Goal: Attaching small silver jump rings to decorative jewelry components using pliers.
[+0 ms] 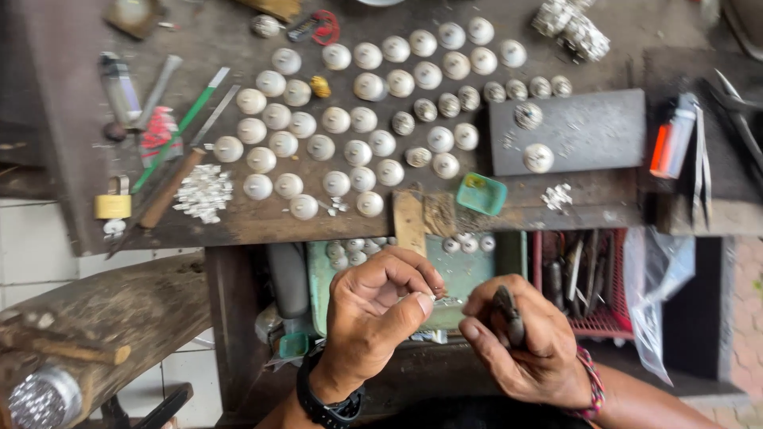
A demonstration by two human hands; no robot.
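Note:
My left hand [380, 311] pinches a tiny silver piece [433, 299] between thumb and forefinger, in front of the workbench. A black watch sits on that wrist. My right hand [520, 338] grips small dark pliers [507, 314], their tip pointing toward the silver piece. Both hands meet over an open green drawer [469, 274] holding a few silver domes. Above, on the worn wooden bench [238, 222], lie several rows of silver domed shells [350, 119].
A dark slab [588, 131] carries two ornate beads. A small teal dish [482, 193], a pile of silver scraps [203, 193], files and a green-handled tool [179, 131], a padlock [113, 205], two lighters [674, 139] and tweezers [700, 163] lie about. A red basket [604, 318] stands right.

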